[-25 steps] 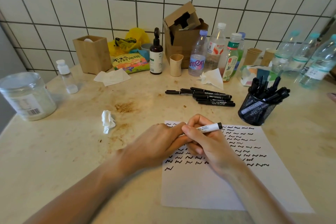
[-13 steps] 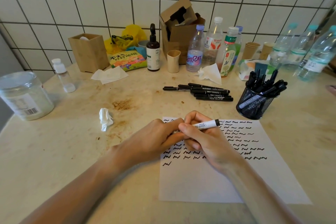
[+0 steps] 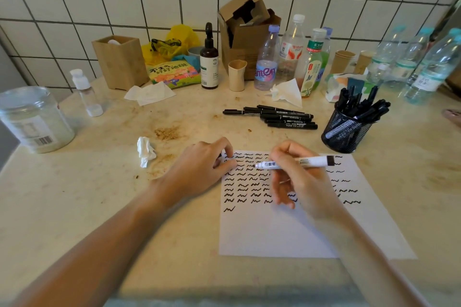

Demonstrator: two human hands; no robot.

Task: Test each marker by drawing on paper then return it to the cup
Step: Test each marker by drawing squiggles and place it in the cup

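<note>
Right hand (image 3: 303, 182) grips an uncapped white marker (image 3: 294, 163) level over the paper (image 3: 299, 232), tip bare above the squiggle rows. Left hand (image 3: 199, 169) is curled around what appears to be the marker's cap, though little of it shows. Risk: the exposed tip could smear existing marks, or the finished marker could land among the loose black markers (image 3: 274, 117) rather than the mesh cup (image 3: 345, 132).

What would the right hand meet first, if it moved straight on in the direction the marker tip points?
Probably the left hand: the marker in the right hand points its tip left across the paper toward that hand's fingers. Heights are hard to judge.
</note>
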